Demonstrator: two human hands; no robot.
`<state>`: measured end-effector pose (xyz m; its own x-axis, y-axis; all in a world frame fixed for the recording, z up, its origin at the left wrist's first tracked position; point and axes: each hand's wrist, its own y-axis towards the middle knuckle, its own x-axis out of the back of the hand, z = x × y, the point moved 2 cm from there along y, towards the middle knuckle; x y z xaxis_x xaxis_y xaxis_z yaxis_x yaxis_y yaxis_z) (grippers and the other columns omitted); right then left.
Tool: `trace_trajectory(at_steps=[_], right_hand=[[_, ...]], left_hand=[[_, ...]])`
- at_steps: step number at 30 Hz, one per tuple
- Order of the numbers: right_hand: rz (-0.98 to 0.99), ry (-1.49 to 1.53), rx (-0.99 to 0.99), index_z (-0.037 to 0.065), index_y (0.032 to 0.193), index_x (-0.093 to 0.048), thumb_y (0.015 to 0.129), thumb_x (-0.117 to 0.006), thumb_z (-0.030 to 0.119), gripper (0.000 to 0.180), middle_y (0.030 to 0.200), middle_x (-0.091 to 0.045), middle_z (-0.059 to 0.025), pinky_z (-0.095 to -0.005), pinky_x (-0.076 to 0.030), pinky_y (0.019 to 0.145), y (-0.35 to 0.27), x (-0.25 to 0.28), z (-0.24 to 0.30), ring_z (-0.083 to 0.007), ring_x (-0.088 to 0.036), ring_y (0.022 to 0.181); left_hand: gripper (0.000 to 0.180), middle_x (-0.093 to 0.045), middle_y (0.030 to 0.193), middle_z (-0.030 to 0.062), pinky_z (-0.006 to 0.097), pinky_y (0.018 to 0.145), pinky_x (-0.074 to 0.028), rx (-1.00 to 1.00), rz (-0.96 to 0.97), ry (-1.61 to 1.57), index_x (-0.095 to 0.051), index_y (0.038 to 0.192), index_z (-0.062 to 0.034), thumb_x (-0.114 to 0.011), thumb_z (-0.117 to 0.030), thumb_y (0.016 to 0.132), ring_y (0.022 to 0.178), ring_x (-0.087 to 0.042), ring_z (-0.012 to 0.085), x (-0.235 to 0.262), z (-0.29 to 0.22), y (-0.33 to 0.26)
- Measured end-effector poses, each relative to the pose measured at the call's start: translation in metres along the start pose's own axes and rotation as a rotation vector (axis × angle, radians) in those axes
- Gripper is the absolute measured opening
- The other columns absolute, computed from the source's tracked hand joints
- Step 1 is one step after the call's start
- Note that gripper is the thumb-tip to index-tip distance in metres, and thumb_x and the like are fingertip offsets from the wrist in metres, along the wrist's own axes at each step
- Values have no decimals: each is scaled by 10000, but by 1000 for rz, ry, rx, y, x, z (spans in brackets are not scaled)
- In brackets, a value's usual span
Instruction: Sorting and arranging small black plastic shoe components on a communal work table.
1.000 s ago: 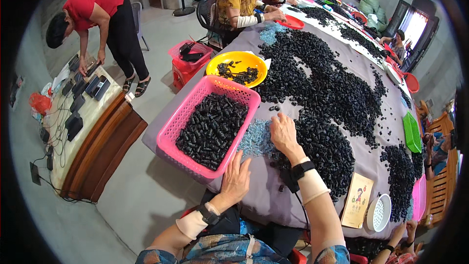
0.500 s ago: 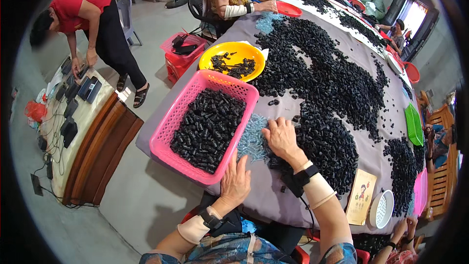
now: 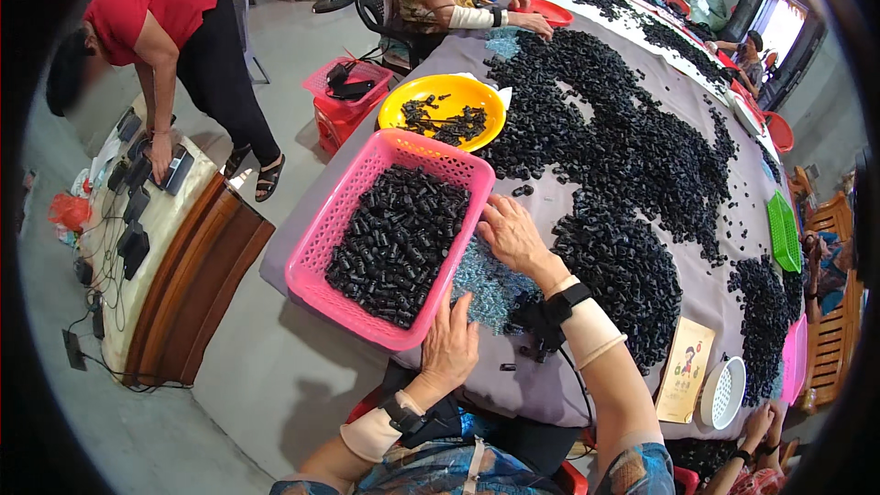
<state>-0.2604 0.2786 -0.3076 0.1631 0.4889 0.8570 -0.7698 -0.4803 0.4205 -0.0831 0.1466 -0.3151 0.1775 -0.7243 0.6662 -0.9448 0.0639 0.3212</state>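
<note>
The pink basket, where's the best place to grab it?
Probably the rim of the pink basket, halfway along both long sides, coming from left and right. It's oblong, upright and loaded with black pieces, so opposite holds should balance it. The yellow bowl crowds its far end.

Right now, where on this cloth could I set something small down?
Bare cloth shows between your left hand and right forearm, save a loose black piece, and beyond the booklet, between the near pile and right pile. It looks crowded around your right hand: pink basket, blue pieces and near pile border it.
</note>
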Motion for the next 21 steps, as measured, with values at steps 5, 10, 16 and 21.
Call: trace_trajectory(at_steps=[5,10,16,21], right_hand=[[151,77,149,71,1082,-575,879,-517,203,250,1121,-551,-122,-453,-402,913,-2,-9,18,-355,-477,1078],[234,142,103,90,1083,-589,873,-541,210,246,1080,-558,-97,-419,-397,908,-24,15,42,-311,-495,1030],[230,94,92,151,1113,-586,826,-604,194,291,1049,-565,-52,-415,-440,829,-58,40,47,-285,-525,981],[109,4,22,123,1062,-601,809,-619,181,260,1036,-573,-59,-412,-418,857,-72,53,43,-292,-526,997]], left_hand=[[488,-291,1390,292,496,1073,-233,12,26,-1,-409,1274,21,-563,-107,829,1285,-297,446,4,-1,2],[490,-313,1383,280,479,1062,-276,-67,38,-58,-408,1284,18,-559,-99,832,1280,-320,440,6,-1,2],[399,-403,1344,229,431,1019,-367,-152,67,-215,-466,1223,12,-538,-70,839,1231,-423,390,6,3,-4],[346,-451,1310,214,431,1013,-374,-159,56,-236,-518,1157,14,-567,-72,826,1221,-441,380,2,1,-5]])
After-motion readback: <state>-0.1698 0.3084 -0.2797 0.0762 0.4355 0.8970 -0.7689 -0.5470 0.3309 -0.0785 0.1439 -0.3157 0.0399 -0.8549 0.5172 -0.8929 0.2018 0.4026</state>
